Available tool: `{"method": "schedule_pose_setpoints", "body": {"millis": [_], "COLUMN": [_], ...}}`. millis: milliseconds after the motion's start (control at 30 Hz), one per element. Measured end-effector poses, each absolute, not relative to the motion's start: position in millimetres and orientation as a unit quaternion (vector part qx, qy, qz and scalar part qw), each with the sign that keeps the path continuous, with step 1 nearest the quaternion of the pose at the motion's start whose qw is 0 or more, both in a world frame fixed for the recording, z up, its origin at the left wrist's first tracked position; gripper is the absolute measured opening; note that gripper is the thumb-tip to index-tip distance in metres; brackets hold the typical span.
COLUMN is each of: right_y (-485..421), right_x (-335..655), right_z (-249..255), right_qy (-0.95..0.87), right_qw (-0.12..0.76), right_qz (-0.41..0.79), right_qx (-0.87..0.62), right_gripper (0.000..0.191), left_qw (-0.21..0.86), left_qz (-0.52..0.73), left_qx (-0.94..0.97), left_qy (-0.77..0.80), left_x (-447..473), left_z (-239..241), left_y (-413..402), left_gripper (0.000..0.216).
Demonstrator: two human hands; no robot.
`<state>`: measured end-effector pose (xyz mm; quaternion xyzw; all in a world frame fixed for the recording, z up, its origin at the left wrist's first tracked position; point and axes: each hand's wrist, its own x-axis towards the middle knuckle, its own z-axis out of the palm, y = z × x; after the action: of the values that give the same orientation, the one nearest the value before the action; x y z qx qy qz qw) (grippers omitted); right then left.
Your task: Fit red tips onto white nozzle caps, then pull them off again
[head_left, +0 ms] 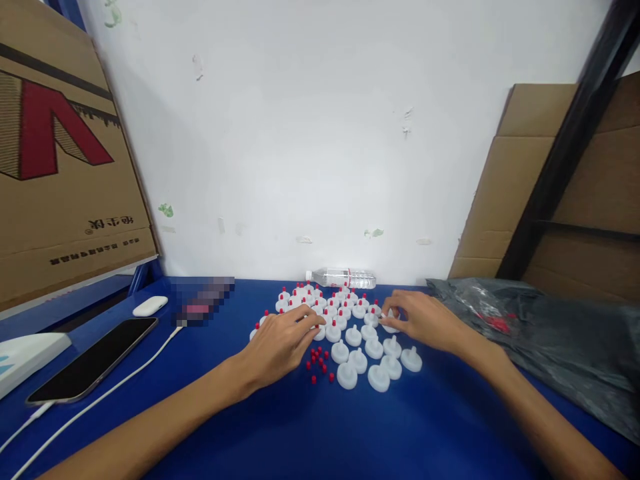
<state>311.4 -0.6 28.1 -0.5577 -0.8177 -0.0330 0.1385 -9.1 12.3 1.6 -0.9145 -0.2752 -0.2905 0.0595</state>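
Many white nozzle caps (347,375) are grouped on the blue table, the farther ones topped with small red tips (334,323). The nearer caps have bare white spouts. A small cluster of loose red tips (320,361) lies in front of my left hand (285,339). That hand is over the left part of the group, thumb and index finger bent close together; what is between them is hidden. At the right edge of the group, my right hand (420,319) has thumb and index finger closed around a white nozzle cap (390,325), partly covered by the fingers.
A clear plastic bottle (345,277) lies against the wall behind the caps. To the left are a black-screened phone (95,360), a white case (150,306), white cables (125,380) and a cardboard box (75,200). Grey plastic sheeting (565,353) covers the right side.
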Motion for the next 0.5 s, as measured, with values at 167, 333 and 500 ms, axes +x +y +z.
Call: {"method": "schedule_pose_setpoints", "body": {"millis": [167,333,500], "right_y": [0,0,0], "right_x": [310,310,320], "right_z": [26,27,32], "right_qy": [-0.809,-0.817,-0.783], "right_qw": [0.121,0.114,0.118], "right_qz": [0.010,0.023,-0.059], "right_qx": [-0.575,-0.565,-0.608], "right_gripper": [0.018,0.027,0.030], "left_qw": [0.060,0.060,0.057], "left_qz": [-0.264,-0.242,-0.229], "left_qx": [-0.911,-0.913,-0.922], "left_qy": [-0.312,-0.323,-0.308], "left_x": [-8,-7,-7], "left_z": [4,6,6], "left_y": [10,10,8], "left_gripper": [0.016,0.017,0.019]}}
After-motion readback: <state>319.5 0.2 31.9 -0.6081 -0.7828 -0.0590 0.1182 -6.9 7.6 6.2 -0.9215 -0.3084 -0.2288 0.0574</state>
